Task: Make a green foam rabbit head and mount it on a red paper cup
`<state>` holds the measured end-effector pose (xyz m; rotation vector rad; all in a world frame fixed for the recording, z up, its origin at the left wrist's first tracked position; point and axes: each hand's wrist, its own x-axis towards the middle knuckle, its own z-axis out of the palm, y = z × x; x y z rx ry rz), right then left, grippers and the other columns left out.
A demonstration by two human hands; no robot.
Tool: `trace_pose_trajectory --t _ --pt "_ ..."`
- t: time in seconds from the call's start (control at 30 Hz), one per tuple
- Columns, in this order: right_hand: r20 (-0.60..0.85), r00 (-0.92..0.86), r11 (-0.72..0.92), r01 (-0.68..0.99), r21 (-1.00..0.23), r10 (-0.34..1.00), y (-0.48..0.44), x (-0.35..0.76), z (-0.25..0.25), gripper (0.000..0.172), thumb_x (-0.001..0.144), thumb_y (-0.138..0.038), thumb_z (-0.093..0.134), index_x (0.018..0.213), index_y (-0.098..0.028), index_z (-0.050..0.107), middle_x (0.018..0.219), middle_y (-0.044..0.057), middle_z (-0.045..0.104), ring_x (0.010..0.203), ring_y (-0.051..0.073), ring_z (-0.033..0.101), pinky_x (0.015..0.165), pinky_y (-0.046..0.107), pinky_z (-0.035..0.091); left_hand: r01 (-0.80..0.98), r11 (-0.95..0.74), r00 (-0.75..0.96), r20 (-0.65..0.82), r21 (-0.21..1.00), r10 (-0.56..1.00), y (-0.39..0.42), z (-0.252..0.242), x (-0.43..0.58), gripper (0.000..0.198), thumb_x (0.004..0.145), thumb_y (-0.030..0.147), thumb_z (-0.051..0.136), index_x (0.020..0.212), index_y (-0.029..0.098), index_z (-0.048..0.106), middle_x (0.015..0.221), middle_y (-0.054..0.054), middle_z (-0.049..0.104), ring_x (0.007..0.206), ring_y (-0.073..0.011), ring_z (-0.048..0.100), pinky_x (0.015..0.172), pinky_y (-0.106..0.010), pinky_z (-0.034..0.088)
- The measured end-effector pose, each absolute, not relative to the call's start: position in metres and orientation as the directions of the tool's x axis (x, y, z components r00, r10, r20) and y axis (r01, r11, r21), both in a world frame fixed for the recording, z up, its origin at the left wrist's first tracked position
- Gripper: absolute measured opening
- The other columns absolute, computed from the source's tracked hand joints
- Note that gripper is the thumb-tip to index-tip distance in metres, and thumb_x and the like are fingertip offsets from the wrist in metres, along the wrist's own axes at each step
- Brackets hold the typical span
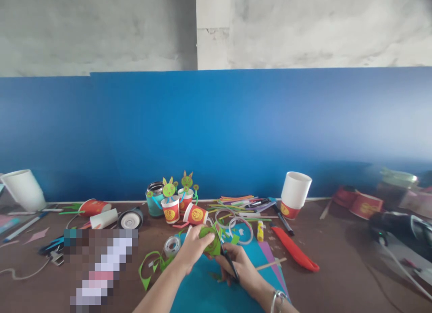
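Observation:
My left hand (195, 244) pinches a piece of green paper (213, 245) between thumb and fingers; a drawn round outline shows on it. My right hand (240, 264) is closed round the dark handles of a pair of scissors (231, 262), whose blades lie against the paper's right edge. Both hands are above a blue sheet of paper (195, 286). Curled green paper scraps (146, 270) lie left of my left forearm. Beyond the hands stand two paper cups (170, 209) bearing green animal-faced figures (169, 190), with another paper cup (196, 213) on its side.
A roll of clear tape (172, 245) lies left of the blue sheet. To the right are a yellow glue stick (260, 231), a long red pouch (295, 249) and a stack of white cups (295, 190). Colored sticks (236, 203) and pens lie along the blue partition (216, 133).

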<state>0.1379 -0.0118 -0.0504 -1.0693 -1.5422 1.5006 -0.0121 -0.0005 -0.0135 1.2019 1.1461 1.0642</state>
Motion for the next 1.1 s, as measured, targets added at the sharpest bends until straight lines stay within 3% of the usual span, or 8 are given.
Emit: trace_pose_trajectory --t 0.4,0.6,0.8,1.1 --pt "-0.073 -0.396 -0.021 0.134 -0.991 0.915 -0.011 0.138 -0.049 0.02 0.071 -0.033 0.06 0.065 -0.016 0.053 0.036 -0.008 0.047 0.027 0.004 0.035 0.028 0.014 0.025 0.03 0.109 0.188 -0.112 0.994 0.976 0.005 -0.019 -0.023 0.029 0.067 0.039 0.063 0.084 0.016 0.056 0.066 0.0 0.06 0.059 -0.0179 0.058 0.05 -0.027 0.043" --pt "-0.084 -0.403 -0.014 0.173 -0.985 0.911 -0.009 0.138 -0.057 0.016 0.069 -0.027 0.059 0.062 -0.017 0.05 0.035 -0.009 0.046 0.025 0.004 0.034 0.027 0.015 0.023 0.098 -0.011 0.146 -0.003 0.995 0.989 0.017 -0.017 -0.034 0.028 0.07 0.042 0.063 0.083 0.017 0.057 0.076 0.0 0.06 0.078 -0.0167 0.055 0.069 -0.025 0.039" --pt "-0.117 -0.413 -0.039 0.191 -0.981 0.903 -0.01 0.135 -0.061 0.011 0.069 -0.026 0.057 0.063 -0.017 0.055 0.033 -0.01 0.043 0.024 0.004 0.031 0.026 0.015 0.023 0.174 -0.091 0.183 0.059 0.981 0.981 0.017 -0.01 -0.038 0.023 0.07 0.04 0.063 0.072 0.017 0.059 0.066 0.002 0.055 0.065 -0.0138 0.049 0.06 -0.023 0.034" --pt "-0.113 -0.436 -0.036 0.182 -0.983 0.893 -0.011 0.133 -0.064 0.01 0.066 -0.025 0.06 0.063 -0.016 0.058 0.037 -0.009 0.046 0.026 0.004 0.036 0.026 0.014 0.024 0.203 -0.133 0.148 0.104 0.97 0.984 0.013 -0.007 -0.038 0.016 0.065 0.033 0.064 0.066 0.017 0.062 0.065 0.001 0.058 0.063 -0.0149 0.05 0.06 -0.024 0.036"
